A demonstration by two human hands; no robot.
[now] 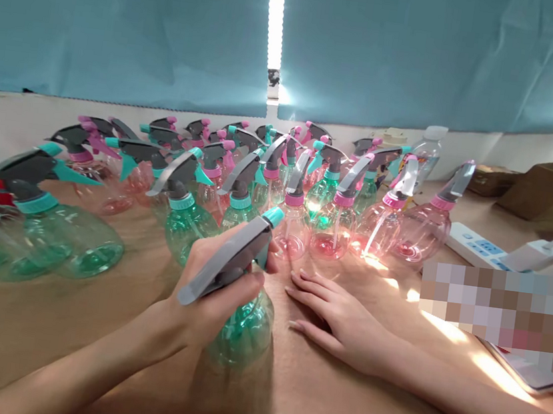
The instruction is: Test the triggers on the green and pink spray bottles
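My left hand (210,293) is wrapped round the neck of a green spray bottle (243,337) with a grey and teal trigger head. Its nozzle points away from me, and the fingers hide most of the collar and trigger. To the right, my right hand (338,315) lies flat on the brown tabletop (322,407), fingers stretched out and holding nothing. Just beyond its fingertips stands a pink spray bottle (291,232). Another pink spray bottle (333,231) is beside that one. A green spray bottle (188,226) stands behind my left hand.
Many more pink and green spray bottles crowd the back, with green ones (95,245) at the left. On the right are a white power strip (476,245), a plugged-in charger (532,258), a phone (523,368) and an open cardboard box (541,189). A clear bottle (427,155) stands near the wall.
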